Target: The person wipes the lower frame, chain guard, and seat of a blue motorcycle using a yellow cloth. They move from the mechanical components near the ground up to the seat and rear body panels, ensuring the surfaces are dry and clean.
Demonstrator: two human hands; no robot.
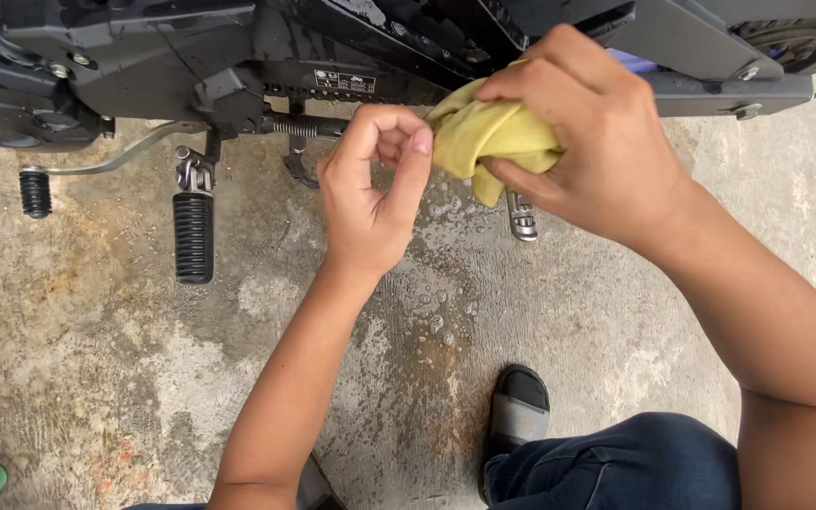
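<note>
My right hand [586, 142] holds a crumpled yellow cloth [488, 142] in a full grip, the fingers wrapped over its top and the thumb pressing from below. My left hand [370, 194] is just beside it, and its thumb and forefinger pinch one corner of the same cloth, while the other fingers curl loosely inward. So the cloth sits between both my hands, mostly inside the right one, with a small tail hanging down under it.

Above both hands I see the dark underside of a motorcycle [238, 57]. To the left of my left hand hangs a black ribbed rubber footpeg [194, 236], and further left a thin metal lever with a black rubber tip [35, 192]. Just below my right hand a small silver metal footpeg [521, 217] is visible. Under the hands the grey concrete floor [96, 359] is wet, with some soap bubbles. Below my right forearm I see my foot in a dark sandal [518, 411] and my knee in blue jeans [616, 467].
</note>
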